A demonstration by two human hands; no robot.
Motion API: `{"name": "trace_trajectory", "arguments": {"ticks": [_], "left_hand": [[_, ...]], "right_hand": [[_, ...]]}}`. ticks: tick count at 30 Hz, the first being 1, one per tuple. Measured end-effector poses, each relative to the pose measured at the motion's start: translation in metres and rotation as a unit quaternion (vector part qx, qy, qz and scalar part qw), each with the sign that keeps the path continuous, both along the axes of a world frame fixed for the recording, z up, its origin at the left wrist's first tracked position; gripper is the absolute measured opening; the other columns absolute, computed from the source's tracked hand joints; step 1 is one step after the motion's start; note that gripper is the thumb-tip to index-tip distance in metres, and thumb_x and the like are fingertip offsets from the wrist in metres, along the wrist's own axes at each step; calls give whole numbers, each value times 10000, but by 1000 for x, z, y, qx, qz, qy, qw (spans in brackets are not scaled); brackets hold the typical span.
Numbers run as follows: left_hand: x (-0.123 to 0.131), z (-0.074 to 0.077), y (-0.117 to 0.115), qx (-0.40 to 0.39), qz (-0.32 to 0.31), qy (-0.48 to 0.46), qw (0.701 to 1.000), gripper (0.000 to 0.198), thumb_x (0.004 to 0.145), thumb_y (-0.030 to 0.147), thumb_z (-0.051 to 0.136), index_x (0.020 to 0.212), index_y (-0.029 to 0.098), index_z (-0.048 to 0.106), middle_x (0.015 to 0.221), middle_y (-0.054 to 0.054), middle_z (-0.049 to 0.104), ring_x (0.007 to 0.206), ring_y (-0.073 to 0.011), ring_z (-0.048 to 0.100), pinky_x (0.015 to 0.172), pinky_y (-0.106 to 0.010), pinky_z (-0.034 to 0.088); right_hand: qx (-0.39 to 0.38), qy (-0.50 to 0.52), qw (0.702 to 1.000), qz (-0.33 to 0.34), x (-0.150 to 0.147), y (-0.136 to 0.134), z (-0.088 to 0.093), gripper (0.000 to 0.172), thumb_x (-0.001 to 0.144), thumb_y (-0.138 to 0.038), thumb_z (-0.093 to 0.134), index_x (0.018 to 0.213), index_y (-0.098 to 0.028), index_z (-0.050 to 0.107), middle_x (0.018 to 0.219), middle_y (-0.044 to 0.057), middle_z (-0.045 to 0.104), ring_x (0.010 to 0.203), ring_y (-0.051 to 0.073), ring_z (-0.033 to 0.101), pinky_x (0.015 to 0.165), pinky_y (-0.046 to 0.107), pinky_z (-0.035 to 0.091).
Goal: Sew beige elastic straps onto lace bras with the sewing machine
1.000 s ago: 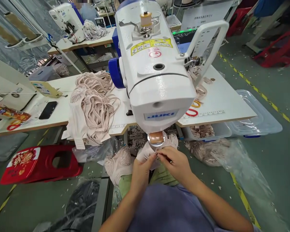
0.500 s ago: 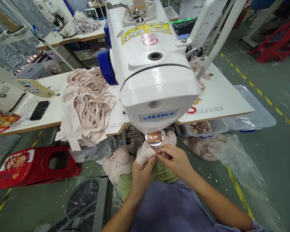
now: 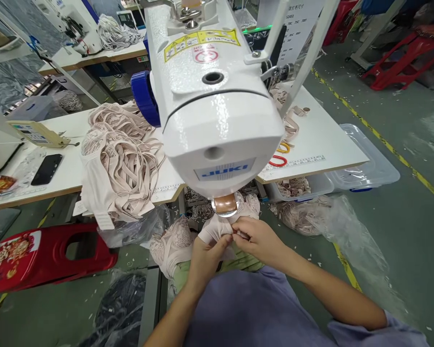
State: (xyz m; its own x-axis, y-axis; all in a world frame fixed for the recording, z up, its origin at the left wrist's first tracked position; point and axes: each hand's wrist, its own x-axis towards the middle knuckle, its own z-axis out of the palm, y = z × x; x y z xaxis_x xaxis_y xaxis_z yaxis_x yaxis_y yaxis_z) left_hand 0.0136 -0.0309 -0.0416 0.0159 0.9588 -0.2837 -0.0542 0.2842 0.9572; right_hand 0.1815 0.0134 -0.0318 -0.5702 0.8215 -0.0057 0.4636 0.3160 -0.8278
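A pale beige bra is stretched between my two hands just under the head of the white sewing machine. My left hand pinches its band from the left, thumb on top. From the right, my right hand grips the same fabric with thumb and fingers close together, tips almost meeting the left thumb. The needle area is hidden behind the machine head and a brown-and-silver round part. Another lace bra lies over my lap to the left.
A heap of beige bras hangs over the table edge at left, near a black phone. Red-handled scissors lie right of the machine. A red stool and a clear plastic bin stand on the floor.
The view has shifted slightly, so the machine and tables sit further left. Both hands keep hold of the bra band, with the right fingers more curled around the fabric.
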Motion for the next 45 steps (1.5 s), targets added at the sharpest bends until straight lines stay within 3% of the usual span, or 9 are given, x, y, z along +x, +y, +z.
{"name": "trace_trajectory", "arguments": {"ticks": [5,11,18,22,29,32,37,41,45], "left_hand": [[-2,5,2,-10,-11,9,1000,283,789,420,703,863,147,715,843,-55,700,845,-210,629,790,-309,521],[-10,16,9,55,-20,116,992,234,813,401,645,748,180,684,739,-30,657,801,-203,607,799,-301,500],[-15,27,16,63,-87,121,987,212,840,369,623,822,174,704,793,-51,680,830,-210,609,846,-313,495],[-12,35,15,51,-111,115,986,214,846,369,625,866,178,719,813,-55,687,847,-221,622,837,-312,506],[-6,32,11,36,-110,124,985,233,850,324,614,972,164,732,918,-60,737,869,-217,641,822,-295,507],[-3,30,14,24,-107,131,985,220,839,318,615,933,156,729,864,-45,731,814,-199,635,769,-273,501],[-2,32,21,28,-102,89,990,208,806,344,660,846,150,722,809,-38,709,748,-176,607,730,-271,495],[-4,32,24,-12,-89,49,995,257,775,404,719,757,148,700,705,-22,668,646,-150,574,653,-265,492],[-4,25,25,-25,-57,46,997,300,753,415,743,667,141,657,608,5,607,566,-112,517,541,-211,431]], "right_hand": [[-17,6,1000,-22,-1,-3,-2,159,876,-201,521,730,-187,583,671,-24,487,633,116,462,581,241,324],[-152,39,985,-67,14,5,2,180,877,-315,526,931,-200,653,813,11,652,628,120,507,589,250,376],[-110,22,992,-60,18,4,8,75,858,-263,520,876,-231,455,698,-69,506,531,85,368,535,227,284],[-72,3,997,-30,16,5,13,90,860,-219,502,845,-237,415,607,-90,401,529,98,369,549,233,254],[-52,-4,999,-8,17,10,15,104,837,-181,490,850,-242,407,600,-88,401,516,108,358,572,239,256],[-53,-11,999,-1,17,12,17,113,822,-161,507,867,-236,435,608,-84,437,519,109,389,571,236,267],[-77,-27,997,4,21,23,19,104,817,-226,592,919,-221,609,797,-15,679,715,157,597,644,250,366],[-145,11,989,13,22,31,19,114,803,-283,614,821,-197,687,770,-6,680,718,152,604,636,245,401],[-269,91,959,-14,19,29,18,189,786,-337,614,819,-166,688,681,-26,588,625,113,502,572,225,349]]}}
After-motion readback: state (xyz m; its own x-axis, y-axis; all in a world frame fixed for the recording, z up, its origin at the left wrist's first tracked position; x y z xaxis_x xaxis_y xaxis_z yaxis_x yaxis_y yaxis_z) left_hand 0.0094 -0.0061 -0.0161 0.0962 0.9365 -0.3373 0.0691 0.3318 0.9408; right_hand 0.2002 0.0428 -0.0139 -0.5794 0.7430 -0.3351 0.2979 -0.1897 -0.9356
